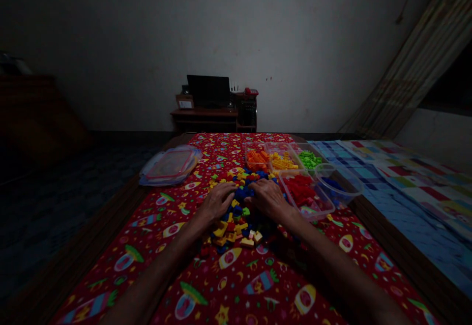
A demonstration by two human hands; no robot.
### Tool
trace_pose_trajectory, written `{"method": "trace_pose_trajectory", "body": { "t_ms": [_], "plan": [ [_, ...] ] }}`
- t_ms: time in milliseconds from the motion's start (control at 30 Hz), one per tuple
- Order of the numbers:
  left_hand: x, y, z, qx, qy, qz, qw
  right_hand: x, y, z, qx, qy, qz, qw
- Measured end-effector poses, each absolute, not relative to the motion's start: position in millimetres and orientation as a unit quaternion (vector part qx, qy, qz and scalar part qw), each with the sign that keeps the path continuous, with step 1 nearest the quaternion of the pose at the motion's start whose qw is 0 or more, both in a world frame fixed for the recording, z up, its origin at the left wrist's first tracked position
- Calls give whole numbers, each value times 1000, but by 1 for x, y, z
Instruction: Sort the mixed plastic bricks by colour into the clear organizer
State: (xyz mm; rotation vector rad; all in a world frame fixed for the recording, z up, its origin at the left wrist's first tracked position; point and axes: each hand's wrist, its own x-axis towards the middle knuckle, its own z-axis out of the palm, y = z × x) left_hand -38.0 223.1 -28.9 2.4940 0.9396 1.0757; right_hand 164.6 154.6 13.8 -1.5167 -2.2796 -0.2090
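Note:
A loose pile of small toy bricks [238, 217] in blue, yellow, red and green lies on a red patterned cloth [236, 285]. My left hand [217, 199] rests palm down on the pile's left side, fingers bent into the bricks. On the right side of the pile lies my right hand [267, 196], fingers curled over the blue bricks. What the fingers grip is hidden. Clear tubs stand just beyond and to the right: orange bricks [257, 159], yellow bricks [282, 160], green bricks [309, 158], red bricks [303, 190] and a round tub of blue bricks [337, 183].
A stack of clear tub lids [170, 166] lies at the cloth's far left. The table's wooden edge [398, 246] runs along the right, with a checked blue cloth [405, 177] past it. A desk with a dark screen [208, 91] stands against the far wall. The room is dim.

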Motion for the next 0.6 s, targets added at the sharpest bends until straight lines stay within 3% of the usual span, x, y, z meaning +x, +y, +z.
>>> {"method": "trace_pose_trajectory", "body": {
  "t_ms": [167, 367, 500, 600],
  "plan": [
    [-36, 220, -27, 873, 296, 362, 140, 160, 154, 12, -531, -820, -46, 209],
    [-36, 217, -26, 873, 300, 361, 134, 195, 153, 39, -567, -762, -13, 313],
    [-35, 218, -27, 871, 301, 366, 130, 243, 153, 57, -662, -665, -70, 340],
    [-35, 219, -28, 871, 297, 372, 122, 286, 148, 63, -748, -577, -146, 295]
  ]
}}
